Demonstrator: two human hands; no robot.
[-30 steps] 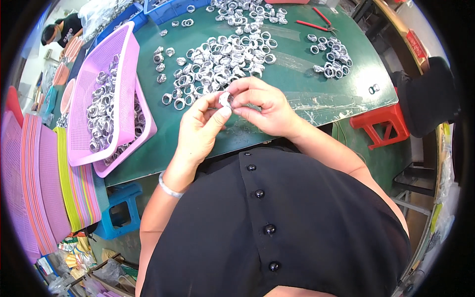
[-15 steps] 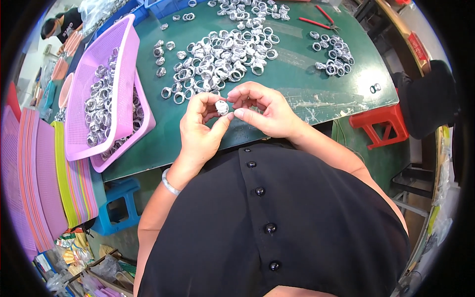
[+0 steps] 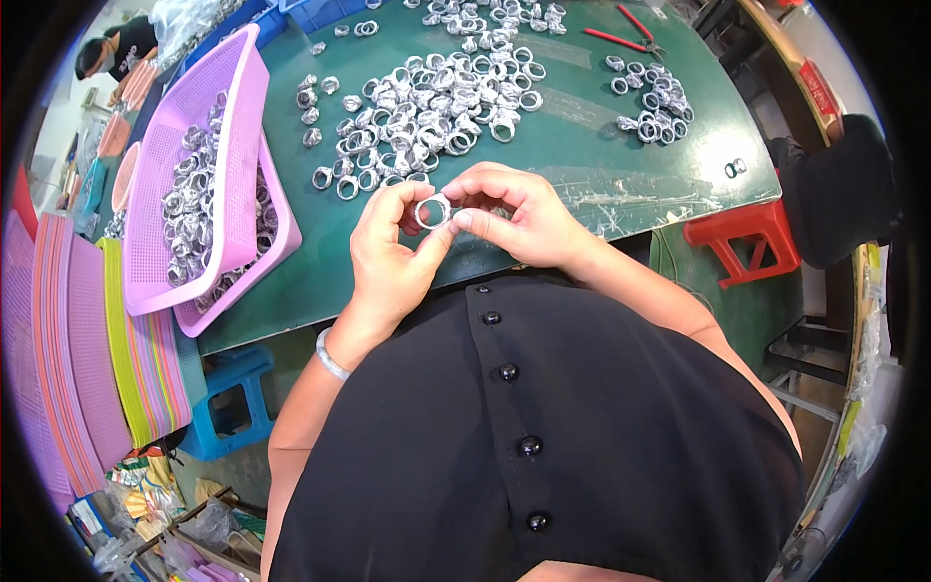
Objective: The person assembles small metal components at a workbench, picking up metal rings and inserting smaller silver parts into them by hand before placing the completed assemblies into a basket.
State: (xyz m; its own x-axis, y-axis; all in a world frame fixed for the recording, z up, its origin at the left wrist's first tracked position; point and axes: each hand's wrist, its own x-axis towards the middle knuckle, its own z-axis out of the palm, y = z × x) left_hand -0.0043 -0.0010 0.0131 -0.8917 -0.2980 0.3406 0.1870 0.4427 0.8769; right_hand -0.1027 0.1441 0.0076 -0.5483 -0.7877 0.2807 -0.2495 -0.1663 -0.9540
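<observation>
Over the near edge of the green table, a silver-coloured ring is pinched between the thumb and fingers of my left hand. Its round opening faces up at me. My right hand closes on the ring's right side, thumb and index fingertips at its rim; the other fingers curl behind and are partly hidden. Just beyond my hands spreads a large heap of similar rings. A smaller group of rings lies to the right, and two darker rings sit near the right corner.
Red-handled pliers lie at the far right. Pink baskets with more rings stand at the left, beside stacked coloured baskets. A red stool and a blue stool flank the table. Another person is at the far left.
The ring has turned between my fingers: its ornamented face showed before, and now its open hoop shows. Both hands stay in nearly the same place.
</observation>
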